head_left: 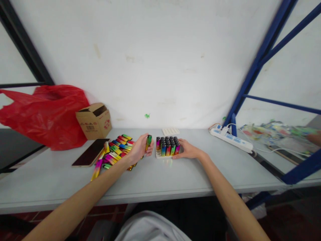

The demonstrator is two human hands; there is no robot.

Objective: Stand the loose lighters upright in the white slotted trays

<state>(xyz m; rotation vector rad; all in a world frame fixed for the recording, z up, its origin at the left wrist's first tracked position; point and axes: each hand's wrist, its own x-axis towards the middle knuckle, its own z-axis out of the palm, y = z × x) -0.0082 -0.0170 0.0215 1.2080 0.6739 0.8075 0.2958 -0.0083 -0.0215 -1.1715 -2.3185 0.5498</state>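
My left hand [140, 148] is closed on a green and yellow lighter [148, 142], held upright just left of the tray. Upright lighters [168, 147] with black tops stand in rows in a pale tray [158, 155]; the tray's front left corner holds no lighter. My right hand [185, 149] rests against the right side of the rows, thumb at the front corner and fingers behind. Partly under my left forearm lies a loose pile of shiny multicoloured lighters [115, 150] on the grey table [175, 180].
A dark phone [91, 153], an open cardboard box [96, 123] and a red plastic bag [52, 117] are at the left. Behind the rows lies another pale tray [171, 131]. A white power strip [232, 140] is at the right. Part of another person's hand [314, 138] shows at the far right.
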